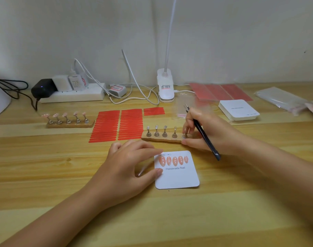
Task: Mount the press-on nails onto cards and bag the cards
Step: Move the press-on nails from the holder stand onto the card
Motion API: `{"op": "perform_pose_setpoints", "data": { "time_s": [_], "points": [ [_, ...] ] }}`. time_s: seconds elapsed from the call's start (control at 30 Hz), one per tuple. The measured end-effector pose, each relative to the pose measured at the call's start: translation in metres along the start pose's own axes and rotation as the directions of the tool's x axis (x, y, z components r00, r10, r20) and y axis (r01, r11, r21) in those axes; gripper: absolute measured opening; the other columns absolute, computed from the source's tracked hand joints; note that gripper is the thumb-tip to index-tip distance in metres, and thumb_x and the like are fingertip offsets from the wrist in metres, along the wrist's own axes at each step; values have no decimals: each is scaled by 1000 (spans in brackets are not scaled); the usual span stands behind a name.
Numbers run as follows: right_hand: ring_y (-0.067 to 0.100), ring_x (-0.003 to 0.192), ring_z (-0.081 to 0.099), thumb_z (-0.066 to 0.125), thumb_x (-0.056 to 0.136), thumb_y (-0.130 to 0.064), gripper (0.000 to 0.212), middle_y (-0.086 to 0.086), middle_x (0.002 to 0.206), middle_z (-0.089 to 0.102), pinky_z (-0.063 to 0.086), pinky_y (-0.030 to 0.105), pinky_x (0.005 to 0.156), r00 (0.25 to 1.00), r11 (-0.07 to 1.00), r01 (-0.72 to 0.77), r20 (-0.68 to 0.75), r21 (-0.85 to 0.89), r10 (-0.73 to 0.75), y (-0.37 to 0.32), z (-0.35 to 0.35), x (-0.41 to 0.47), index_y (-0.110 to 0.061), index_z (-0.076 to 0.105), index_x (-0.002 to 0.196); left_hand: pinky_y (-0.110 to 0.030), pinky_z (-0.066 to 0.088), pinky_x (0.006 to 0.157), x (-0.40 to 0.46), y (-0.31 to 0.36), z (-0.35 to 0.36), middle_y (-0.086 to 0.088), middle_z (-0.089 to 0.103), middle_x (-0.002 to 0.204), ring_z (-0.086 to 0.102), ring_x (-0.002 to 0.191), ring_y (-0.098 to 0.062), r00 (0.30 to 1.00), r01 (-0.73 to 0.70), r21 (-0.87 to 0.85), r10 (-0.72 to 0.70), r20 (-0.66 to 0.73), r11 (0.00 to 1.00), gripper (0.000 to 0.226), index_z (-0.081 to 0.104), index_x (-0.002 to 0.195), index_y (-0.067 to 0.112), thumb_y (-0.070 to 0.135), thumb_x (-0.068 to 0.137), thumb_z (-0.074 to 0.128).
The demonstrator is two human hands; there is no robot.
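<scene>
The left hand (127, 163) lies with fingers spread and nearly straight, fingertips pressing the left edge of the white card (177, 175) on the surface (63, 220). Five pink nails (174, 160) sit in a row on the card. Just beyond, the right hand (205, 134) grips black tweezers (202, 132) while its fingertips touch the nearest of five bare stands on a holder strip (162, 137). Farther left, a second strip (70, 122) carries five nails. Right of the right hand lies a card stack (239, 110); beyond it, clear bags (280, 98).
</scene>
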State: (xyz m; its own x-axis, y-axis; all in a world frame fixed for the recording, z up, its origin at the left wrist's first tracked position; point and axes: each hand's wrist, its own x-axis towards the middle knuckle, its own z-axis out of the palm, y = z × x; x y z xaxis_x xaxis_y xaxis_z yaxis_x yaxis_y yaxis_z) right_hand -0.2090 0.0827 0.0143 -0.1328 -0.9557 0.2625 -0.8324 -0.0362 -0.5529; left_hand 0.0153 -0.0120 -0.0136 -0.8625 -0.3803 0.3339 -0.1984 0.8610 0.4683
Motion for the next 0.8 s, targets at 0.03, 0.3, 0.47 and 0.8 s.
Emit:
{"op": "perform_pose_setpoints", "data": {
  "time_s": [0.03, 0.3, 0.47, 0.8],
  "points": [
    [12, 72, 60, 76, 75, -18, 46, 1, 81, 62, 53, 37, 71, 1000, 1000, 0, -7, 17, 0, 0, -2, -4, -39, 35, 72, -22, 17, 98, 0, 0, 0, 30, 51, 104, 41, 105, 11, 1000, -4, 1, 4, -1, 1000, 49, 58, 115, 41, 61, 74, 41],
    [4, 81, 61, 74, 69, -28, 41, -1, 78, 61, 44, 11, 72, 970, 997, -81, -229, 13, 82, 2, -50, -74, -39, 35, 70, -12, 17, 94, 0, -3, 3, 31, 53, 104, 40, 106, 16, 999, -48, 25, 48, -15, 999, 35, 51, 108, 49, 60, 75, 44],
    [1, 79, 61, 73, 64, -36, 37, -4, 74, 62, 46, 17, 70, 882, 955, -295, -394, -28, 261, 13, -80, -132, -27, 37, 70, -23, 25, 88, 1, -5, 5, 33, 47, 117, 38, 108, 18, 998, -57, 45, 58, -21, 997, 33, 50, 106, 53, 65, 76, 42],
    [18, 69, 60, 71, 73, -37, 34, -1, 74, 61, 45, 39, 65, 610, 767, -640, -631, -35, 480, 57, -100, -216, -24, 40, 72, -34, 34, 71, 8, -4, 6, 29, 47, 108, 39, 100, 19, 994, -104, 126, 105, -4, 987, 47, 58, 113, 41, 68, 86, 30]
  ]
}}
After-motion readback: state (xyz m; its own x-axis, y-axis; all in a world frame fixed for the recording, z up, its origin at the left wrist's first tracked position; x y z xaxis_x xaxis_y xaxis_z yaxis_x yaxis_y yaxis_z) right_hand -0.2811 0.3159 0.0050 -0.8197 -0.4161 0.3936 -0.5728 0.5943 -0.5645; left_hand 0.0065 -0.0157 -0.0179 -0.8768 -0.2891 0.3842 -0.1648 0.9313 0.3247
